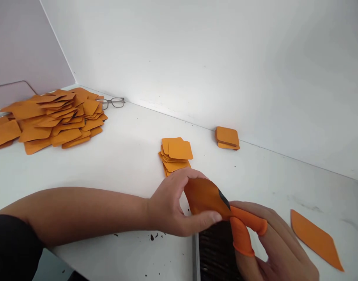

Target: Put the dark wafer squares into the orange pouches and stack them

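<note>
- Heap (50, 121): many orange pieces are loosely piled here, with the glasses (118, 102) just beside; both are best left clear of the forearm.
- Bits (152, 237): dark crumbs are scattered on the table; clean faces should be held off them.
- Left hand (179, 212): the piece is gripped, fingers round its far edge and thumb along the near one. Light pressure is advised, so that no crease is made.
- Stack (180, 150): flat pieces are piled unevenly just beyond the left hand; it should not be nudged.
- Piece (201, 195): it is held curved between both hands, over the tray (196, 257); a dark patch (224, 199) is seen at its right edge.
- Right hand (274, 234): the piece's right end is pinched by two tips in orange covers (243, 238). The corner is best held squarely, without twisting.
</note>
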The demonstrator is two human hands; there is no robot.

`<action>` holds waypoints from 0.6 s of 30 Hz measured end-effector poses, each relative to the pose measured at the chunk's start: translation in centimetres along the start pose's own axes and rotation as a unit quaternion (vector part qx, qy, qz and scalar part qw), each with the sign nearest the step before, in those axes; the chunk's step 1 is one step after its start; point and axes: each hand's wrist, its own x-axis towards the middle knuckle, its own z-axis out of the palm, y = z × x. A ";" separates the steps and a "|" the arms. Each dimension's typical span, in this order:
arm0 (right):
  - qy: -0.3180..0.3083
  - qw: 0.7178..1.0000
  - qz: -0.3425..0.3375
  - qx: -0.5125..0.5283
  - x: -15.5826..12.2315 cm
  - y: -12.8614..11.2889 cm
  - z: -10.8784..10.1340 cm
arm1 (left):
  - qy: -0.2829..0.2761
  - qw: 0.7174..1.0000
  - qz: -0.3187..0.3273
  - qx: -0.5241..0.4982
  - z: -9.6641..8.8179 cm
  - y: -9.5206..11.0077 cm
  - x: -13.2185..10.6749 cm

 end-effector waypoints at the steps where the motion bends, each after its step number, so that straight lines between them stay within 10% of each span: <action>1: 0.007 1.000 -0.012 -0.010 0.0 0.1 0.0 | -0.001 1.000 -0.022 -0.003 -0.2 0.2 0.2; 13: 0.044 0.996 -0.070 -0.016 0.2 1.1 -0.1 | -0.029 0.996 -0.047 -0.073 -0.3 3.0 1.9; 18: 0.045 0.993 0.082 0.076 0.2 0.4 -0.3 | -0.005 0.995 0.060 -0.081 -0.8 3.0 3.3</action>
